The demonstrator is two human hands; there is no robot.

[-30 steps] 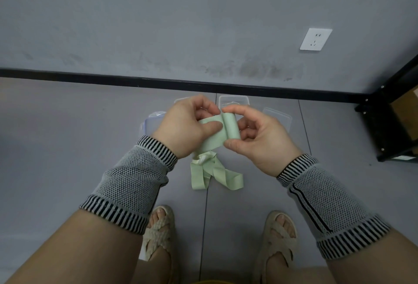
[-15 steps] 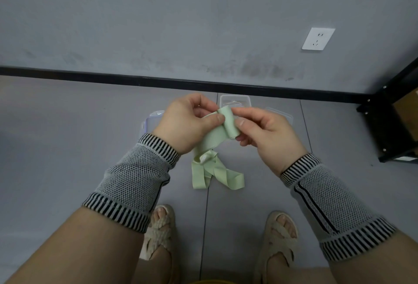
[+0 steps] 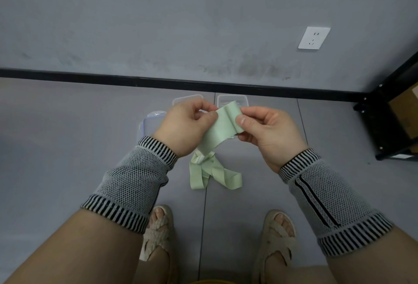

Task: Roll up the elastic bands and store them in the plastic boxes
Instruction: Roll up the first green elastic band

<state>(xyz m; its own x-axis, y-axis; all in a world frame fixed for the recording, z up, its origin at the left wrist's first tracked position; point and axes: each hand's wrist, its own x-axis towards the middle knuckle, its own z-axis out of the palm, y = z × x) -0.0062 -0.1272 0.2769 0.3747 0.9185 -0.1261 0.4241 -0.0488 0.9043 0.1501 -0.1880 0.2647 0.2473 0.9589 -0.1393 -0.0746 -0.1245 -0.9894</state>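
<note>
One pale green elastic band is held up between two hands: the left hand pinches its edge with thumb and curled fingers, and the right hand pinches the rolled top end. The loose tail hangs below the hands onto the floor. Beyond and beneath the hands lie three clear plastic boxes, partly hidden.

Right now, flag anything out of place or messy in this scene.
The green elastic band, pinched by the left hand and right hand, is barely rolled; its tail lies tangled on the floor. Nothing looks damaged.
</note>
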